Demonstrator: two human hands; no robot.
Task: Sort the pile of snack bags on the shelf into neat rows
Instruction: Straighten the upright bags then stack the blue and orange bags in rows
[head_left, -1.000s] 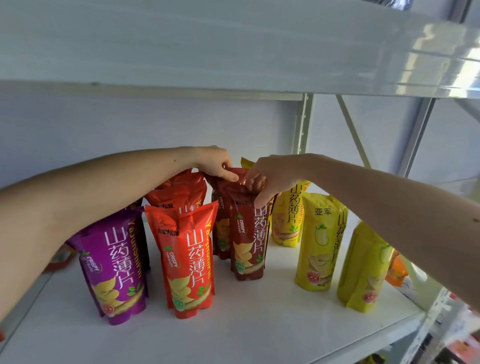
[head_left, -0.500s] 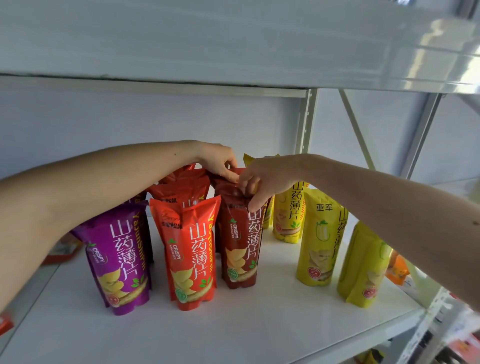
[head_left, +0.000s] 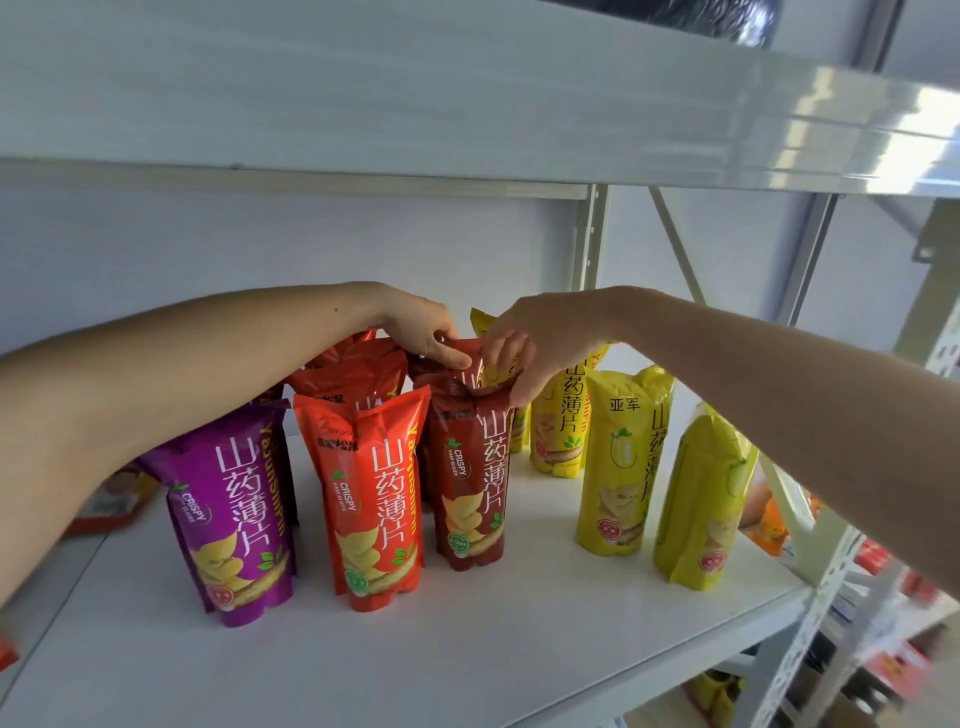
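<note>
On the white shelf (head_left: 467, 665), under a second shelf board (head_left: 467, 104), both hands meet at the top of the dark red bags in the middle. The left hand (head_left: 423, 332) reaches in from the left, its fingers curled and its thumb and forefinger pinched on the top edge of a dark red bag (head_left: 457, 351) standing at the back. The right hand (head_left: 540, 343) comes in from the right, fingers bent downward and closed on the same cluster of bag tops; whether it grips the rear bag or the front dark red bag (head_left: 470, 478) just below it I cannot tell. That front bag stands upright directly under the right hand's fingers, its crumpled top touching them.

To its left, just beside it, an orange-red bag (head_left: 366, 499) stands upright, with more orange-red bags (head_left: 353, 374) behind it under the left forearm. Farther left a purple bag (head_left: 234, 519) stands at the front, leaning slightly. Right of the hands, three yellow bags are upright: one at the back (head_left: 563, 415) beneath the right wrist, one in the middle (head_left: 621, 462), and one nearest the shelf's right edge (head_left: 701, 499) under the right forearm.
</note>
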